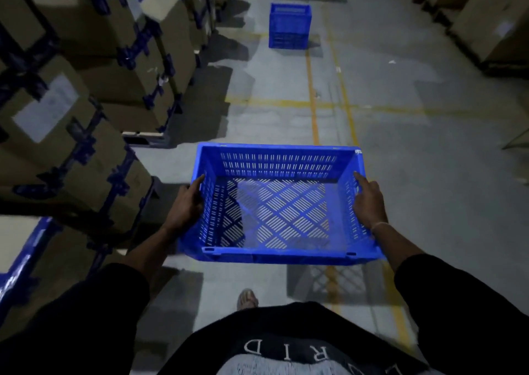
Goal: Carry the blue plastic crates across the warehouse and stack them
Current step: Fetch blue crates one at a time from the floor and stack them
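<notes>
An empty blue slotted plastic crate (279,157) hangs level in front of my waist, above the floor. My left hand (186,203) grips its left wall from outside, fingers curled under the rim with the index finger along the edge. My right hand (369,200) holds the right wall the same way. Far ahead, a stack of blue crates (289,25) stands on the concrete floor near the yellow lines.
Tall stacks of cardboard boxes (86,102) with blue corner pieces line the left side on pallets. More boxes (486,16) stand at the far right. Yellow floor lines (313,111) run down the aisle toward the stack. My foot (247,298) shows below the crate.
</notes>
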Action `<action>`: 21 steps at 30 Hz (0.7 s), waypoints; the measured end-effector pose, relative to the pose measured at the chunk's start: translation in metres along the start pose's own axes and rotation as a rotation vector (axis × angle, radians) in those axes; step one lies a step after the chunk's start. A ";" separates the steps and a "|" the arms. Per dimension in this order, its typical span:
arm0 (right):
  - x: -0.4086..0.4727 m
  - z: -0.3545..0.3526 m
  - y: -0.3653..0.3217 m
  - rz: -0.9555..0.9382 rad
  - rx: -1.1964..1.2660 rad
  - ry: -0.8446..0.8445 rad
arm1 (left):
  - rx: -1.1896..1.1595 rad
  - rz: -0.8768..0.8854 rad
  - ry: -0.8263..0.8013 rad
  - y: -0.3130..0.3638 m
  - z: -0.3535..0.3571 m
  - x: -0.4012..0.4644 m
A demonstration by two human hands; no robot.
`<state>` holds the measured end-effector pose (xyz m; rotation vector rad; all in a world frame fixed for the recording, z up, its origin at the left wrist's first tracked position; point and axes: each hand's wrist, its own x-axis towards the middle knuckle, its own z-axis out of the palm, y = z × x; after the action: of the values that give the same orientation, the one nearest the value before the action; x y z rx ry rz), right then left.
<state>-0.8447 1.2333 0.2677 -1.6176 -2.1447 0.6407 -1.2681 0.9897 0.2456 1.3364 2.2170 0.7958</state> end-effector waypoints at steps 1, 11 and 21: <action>0.018 0.001 -0.006 -0.002 0.003 0.006 | 0.014 -0.012 0.004 0.007 -0.005 0.021; 0.218 0.021 -0.023 0.063 0.039 0.040 | 0.108 0.000 0.013 0.037 -0.010 0.243; 0.469 0.014 -0.009 0.036 0.043 0.028 | 0.114 -0.012 0.030 0.104 0.014 0.480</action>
<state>-0.9851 1.6807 0.2735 -1.6359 -2.0726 0.6666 -1.4048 1.4614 0.2724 1.3705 2.3226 0.6995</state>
